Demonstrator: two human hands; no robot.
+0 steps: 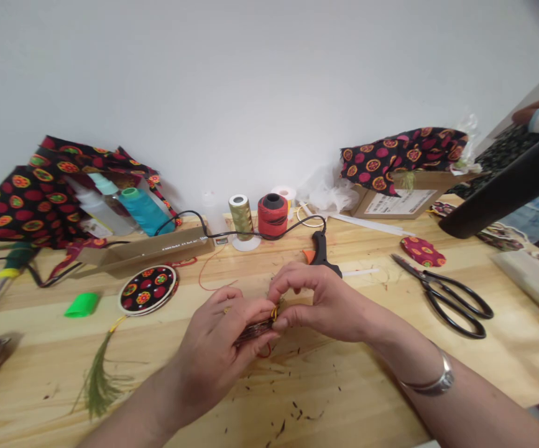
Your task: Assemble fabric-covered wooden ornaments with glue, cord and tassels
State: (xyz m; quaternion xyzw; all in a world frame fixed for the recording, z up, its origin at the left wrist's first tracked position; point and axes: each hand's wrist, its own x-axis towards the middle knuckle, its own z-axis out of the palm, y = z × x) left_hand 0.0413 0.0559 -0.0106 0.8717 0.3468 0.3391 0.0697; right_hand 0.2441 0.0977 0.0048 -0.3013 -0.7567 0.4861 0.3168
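Observation:
My left hand [216,351] and my right hand [320,305] meet above the wooden table [344,379]. Their fingertips together pinch a small dark patterned bundle [253,331], wound with yellow thread [275,313]. A red thread [263,353] hangs beneath it. Part of the bundle is hidden by my fingers. A black hot glue gun [321,250] lies just beyond my right hand. A round fabric-covered disc [148,290] lies to the left, its olive-green tassel [99,386] trailing toward me. A metal bangle [430,377] circles my right wrist.
Black-handled scissors [451,298] and a patterned fabric oval [423,251] lie to the right. Thread spools [273,216], a cardboard box [400,198] and fabric [40,199] line the wall. A co-worker's arm [537,106] shows at the upper right.

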